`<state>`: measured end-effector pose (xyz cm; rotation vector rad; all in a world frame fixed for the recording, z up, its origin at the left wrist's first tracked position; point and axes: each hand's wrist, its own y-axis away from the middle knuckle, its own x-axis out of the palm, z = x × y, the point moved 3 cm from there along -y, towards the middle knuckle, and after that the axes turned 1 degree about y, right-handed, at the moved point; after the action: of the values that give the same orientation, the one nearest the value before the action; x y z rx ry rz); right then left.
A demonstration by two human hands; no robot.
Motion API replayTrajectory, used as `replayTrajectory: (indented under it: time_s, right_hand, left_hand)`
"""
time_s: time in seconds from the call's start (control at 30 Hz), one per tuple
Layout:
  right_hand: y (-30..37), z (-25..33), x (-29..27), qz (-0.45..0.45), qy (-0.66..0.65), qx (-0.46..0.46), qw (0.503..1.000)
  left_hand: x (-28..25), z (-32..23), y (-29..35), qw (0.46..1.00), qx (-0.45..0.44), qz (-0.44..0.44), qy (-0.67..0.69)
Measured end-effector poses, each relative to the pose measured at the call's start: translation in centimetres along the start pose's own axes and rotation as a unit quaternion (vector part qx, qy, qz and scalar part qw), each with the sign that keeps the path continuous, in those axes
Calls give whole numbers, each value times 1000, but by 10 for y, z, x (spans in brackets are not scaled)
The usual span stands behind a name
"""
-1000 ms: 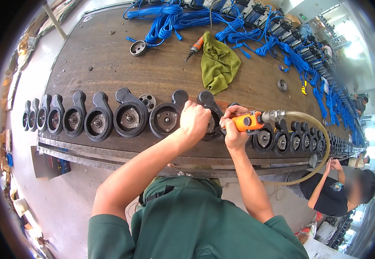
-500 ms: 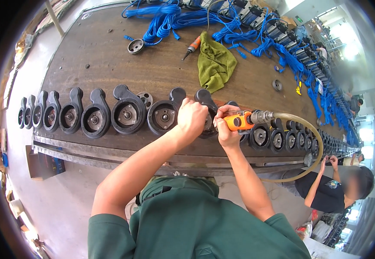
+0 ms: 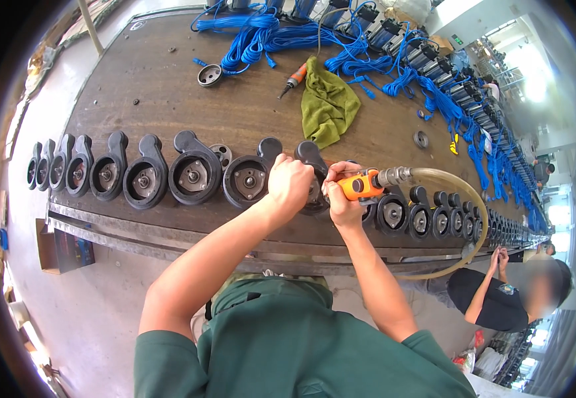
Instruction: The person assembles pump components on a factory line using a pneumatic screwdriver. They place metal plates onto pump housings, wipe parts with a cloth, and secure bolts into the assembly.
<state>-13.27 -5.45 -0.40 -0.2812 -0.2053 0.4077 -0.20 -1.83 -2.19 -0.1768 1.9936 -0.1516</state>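
My right hand (image 3: 342, 200) is wrapped around an orange air tool (image 3: 359, 186), which has a clear hose on its metal fitting. The tool's working end points left, toward a black round housing (image 3: 313, 199) with a metal centre. Over the left side of that housing my left hand (image 3: 292, 182) is closed in a fist. Its fingertips are hidden, so what they grip cannot be made out. Just left of this hand lies another black housing (image 3: 248, 181) with a metal hub and a rounded arm.
Similar housings (image 3: 195, 177) line the table's near edge. A green cloth (image 3: 329, 103) lies beyond my hands, beside an orange-handled tool (image 3: 292, 81). Blue cable coils (image 3: 255, 40) and motors fill the far side. The hose (image 3: 483, 225) loops right. A co-worker (image 3: 490, 298) is at right.
The whole view has shifted slightly. Both hands keep almost the same place by the housing, with the air tool still in my right hand.
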Motion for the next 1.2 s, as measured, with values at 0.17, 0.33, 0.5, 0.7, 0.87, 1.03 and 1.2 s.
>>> replayTrajectory:
  time_s: [0.17, 0.33, 0.5, 0.7, 0.87, 1.03, 1.2]
  right_hand:
    - [2, -3, -5, 13, -18, 8, 1000]
    - [-2, -1, -4, 49, 25, -7, 998]
    - [-10, 24, 4, 45, -15, -23, 999]
    - [-23, 11, 28, 37, -84, 26, 995]
    - [-26, 1, 43, 59, -69, 29, 995]
    - [-30, -3, 44, 54, -73, 48, 995]
    - [-28, -5, 41, 56, -70, 38, 995]
  left_hand:
    - [3, 2, -1, 1000, -2, -7, -3]
    - [-6, -2, -5, 999, -6, 39, 3]
    - [-32, -8, 33, 973, -53, -180, 132]
    - [35, -37, 111, 613, -482, -30, 626]
    - [112, -12, 87, 711, -464, -94, 520]
    - [89, -21, 66, 698, -454, -137, 537]
    - [62, -25, 63, 717, -452, -119, 517]
